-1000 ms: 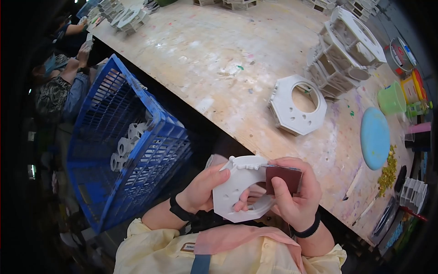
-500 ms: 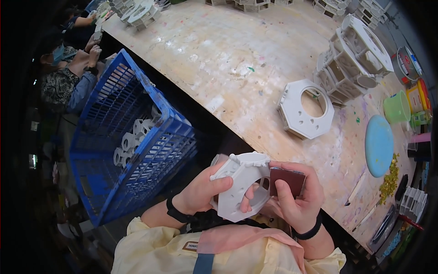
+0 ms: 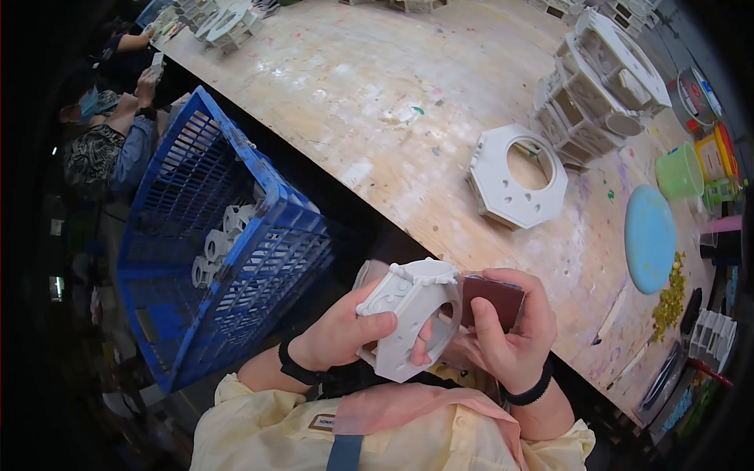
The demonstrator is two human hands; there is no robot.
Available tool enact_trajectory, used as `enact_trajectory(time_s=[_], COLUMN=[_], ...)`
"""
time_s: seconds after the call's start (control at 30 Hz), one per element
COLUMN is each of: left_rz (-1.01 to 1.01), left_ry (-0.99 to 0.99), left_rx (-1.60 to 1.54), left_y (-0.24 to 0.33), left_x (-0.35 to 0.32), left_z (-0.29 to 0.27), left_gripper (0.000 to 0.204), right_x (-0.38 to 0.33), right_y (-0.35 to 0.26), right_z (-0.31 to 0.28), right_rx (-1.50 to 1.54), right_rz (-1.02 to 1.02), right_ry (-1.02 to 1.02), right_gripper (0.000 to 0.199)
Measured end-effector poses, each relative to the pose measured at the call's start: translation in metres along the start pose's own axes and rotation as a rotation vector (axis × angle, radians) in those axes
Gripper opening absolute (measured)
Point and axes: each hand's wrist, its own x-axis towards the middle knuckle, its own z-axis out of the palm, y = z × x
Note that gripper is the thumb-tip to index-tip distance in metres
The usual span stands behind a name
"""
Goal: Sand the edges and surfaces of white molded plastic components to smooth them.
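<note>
My left hand (image 3: 334, 334) is closed round a white octagonal casting (image 3: 397, 357) with a large round opening and raised ornament along its upper edge. Its thumb presses on the outer face, and fingertips show through the opening. In my right hand (image 3: 522, 357) is a folded, dark reddish-brown piece of sandpaper (image 3: 509, 301), pinched under the thumb beside the casting's right side. Whether the sandpaper touches the casting, I cannot tell. Both hands are in front of my body at the table's near edge.
A similar octagonal casting (image 3: 488, 184) lies on the worktable (image 3: 345, 118), near a stack of castings (image 3: 585, 118). A blue plastic crate (image 3: 275, 188) with small white parts stands left. To the right are a blue disc (image 3: 650, 239) and a green cup (image 3: 680, 173). Co-workers sit at the far left.
The casting has turned slightly in my left hand, and the sandpaper is tilted differently. The whole view has shifted a little. At the far left, a co-worker's hand has risen.
</note>
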Motion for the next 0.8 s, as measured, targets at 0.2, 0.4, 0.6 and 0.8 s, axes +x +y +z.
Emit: enact_trajectory(time_s=[0.2, 0.4, 0.6, 0.8], left_rz=[-0.014, 0.025, 0.009, -0.021], left_ry=[0.001, -0.04, -0.025, -0.046], left_rx=[0.009, 0.121, 0.19, 0.184], left_y=[0.0, -0.004, -0.004, -0.006], left_x=[-0.001, -0.002, -0.004, -0.002], left_z=[0.004, 0.014, 0.017, 0.02], left_gripper=[0.06, 0.055, 0.052, 0.054], right_x=[0.002, 0.004, 0.005, 0.006], right_y=[0.005, 0.007, 0.006, 0.006], right_z=[0.001, 0.0, -0.001, -0.004], right_rx=[-0.087, -0.286, -0.349, -0.323], right_rz=[-0.144, -0.318, -0.419, -0.36], right_ry=[-0.023, -0.011, 0.009, 0.019], right_gripper=[0.027, 0.032, 0.029, 0.027])
